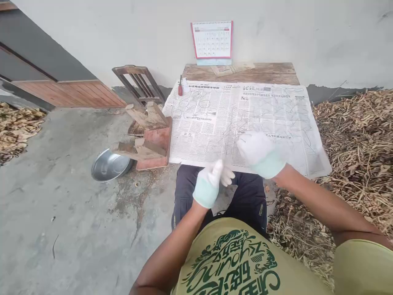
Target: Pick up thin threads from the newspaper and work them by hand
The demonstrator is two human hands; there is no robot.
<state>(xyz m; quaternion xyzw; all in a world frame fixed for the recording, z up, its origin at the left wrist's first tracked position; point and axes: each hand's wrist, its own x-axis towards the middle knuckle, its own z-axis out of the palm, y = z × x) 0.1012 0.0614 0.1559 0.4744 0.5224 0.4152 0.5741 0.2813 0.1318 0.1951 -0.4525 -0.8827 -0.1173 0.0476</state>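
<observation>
One newspaper (242, 123) covers my wooden table (264, 73) against the grey wall. My metal bowl (109, 166) on the concrete floor looks empty. Both gloved hands hold nothing: left hand (211, 182) loosely open, right hand (260, 153) curled.

So there's a low wooden table (260, 73) sitting against the wall, and a big open newspaper (215, 123) is covering most of it, drooping off the near edge. A small red-handled tool (180, 88) is lying on the paper's far left corner. A desk calendar (212, 41) is standing at the back, folded paper (231, 69) lying just beside it.
</observation>
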